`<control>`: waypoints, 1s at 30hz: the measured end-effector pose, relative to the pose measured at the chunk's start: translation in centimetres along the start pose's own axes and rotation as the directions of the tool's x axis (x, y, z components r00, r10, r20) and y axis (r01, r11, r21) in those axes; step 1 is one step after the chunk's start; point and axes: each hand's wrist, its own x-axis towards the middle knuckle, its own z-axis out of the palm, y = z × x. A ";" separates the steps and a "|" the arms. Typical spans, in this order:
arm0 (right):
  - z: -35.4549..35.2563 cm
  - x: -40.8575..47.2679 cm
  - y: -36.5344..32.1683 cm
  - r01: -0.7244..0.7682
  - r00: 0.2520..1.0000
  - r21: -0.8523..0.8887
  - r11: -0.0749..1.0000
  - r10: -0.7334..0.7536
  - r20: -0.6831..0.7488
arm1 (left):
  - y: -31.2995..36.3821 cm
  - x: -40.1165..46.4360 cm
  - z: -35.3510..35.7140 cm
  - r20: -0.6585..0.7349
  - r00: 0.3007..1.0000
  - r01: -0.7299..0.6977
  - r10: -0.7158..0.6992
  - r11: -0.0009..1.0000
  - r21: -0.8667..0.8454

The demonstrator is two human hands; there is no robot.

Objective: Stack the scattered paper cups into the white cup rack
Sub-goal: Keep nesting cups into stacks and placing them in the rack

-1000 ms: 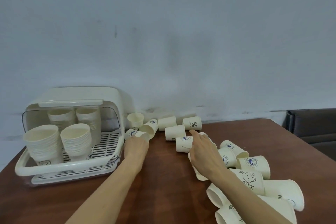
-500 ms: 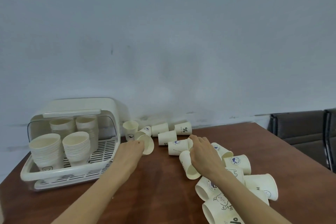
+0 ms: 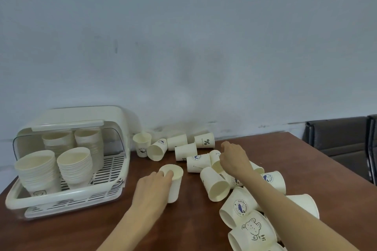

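Cups lie scattered across the brown bench (image 3: 106, 228), most on their sides, between the rack (image 3: 67, 195) on my left and the pile by my right arm. My left hand (image 3: 153, 187) is wrapped around one upright cup (image 3: 173, 181), thumb hooked over its rim, fingers closed on its wall; it stands just right of the rack's front corner, apart from it. My right hand (image 3: 234, 159) reaches into the middle of the scatter, fingers curled down over a tipped cup (image 3: 215, 161); I cannot tell whether it actually grips that cup or merely touches it.

Writing I can read: a cup at the back (image 3: 205, 140) carries a large "%" with small text beside it, too fine to make out. A near cup (image 3: 238, 206) has a round blue badge reading "Fell Be Funny" around a whale. Just below it, a cup (image 3: 253, 230) shows a line-drawn bear and "Hi". Several others bear the same blue whale badge, its lettering blurred.

The rack is white with a clear flip-up cover (image 3: 67, 128) raised. Four stacks of nested cups stand mouth-up on its slatted floor, two in front and two behind. One upright cup (image 3: 142, 144) stands on the bench just beside the rack's right rear.
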 end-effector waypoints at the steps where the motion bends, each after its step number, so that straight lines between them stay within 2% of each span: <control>1: 0.4 0.8 0.1 -0.009 1.000 -0.001 1.000 0.009 0.003 | 0.2 0.0 0.2 0.016 1.000 0.000 0.000 1.000 0.006; 9: 3.1 6.9 -0.2 -0.111 0.992 0.018 0.994 0.109 0.066 | 0.7 0.0 1.2 0.040 0.999 -0.008 0.007 1.000 0.023; 14: 4.7 10.1 -0.4 -0.256 0.959 0.089 0.963 0.241 0.151 | 0.7 0.0 1.3 0.055 0.998 -0.026 0.022 0.997 0.069; 22: 7.3 14.0 -0.7 -0.379 0.905 0.137 0.915 0.336 0.263 | 0.8 0.3 0.8 0.091 0.996 -0.021 0.019 0.999 0.030; 26: 8.7 15.3 -0.4 -0.415 0.894 0.163 0.895 0.368 0.254 | 1.2 0.6 0.8 0.087 0.996 0.005 -0.005 1.000 0.000; 28: 8.9 15.6 -0.2 -0.437 0.885 0.165 0.884 0.391 0.251 | 1.2 0.5 0.6 0.151 0.987 -0.045 0.051 0.998 -0.037; 30: 8.6 15.5 -0.6 -0.450 0.882 0.184 0.874 0.403 0.245 | 0.8 0.8 2.0 0.053 0.997 -0.050 0.051 0.999 -0.016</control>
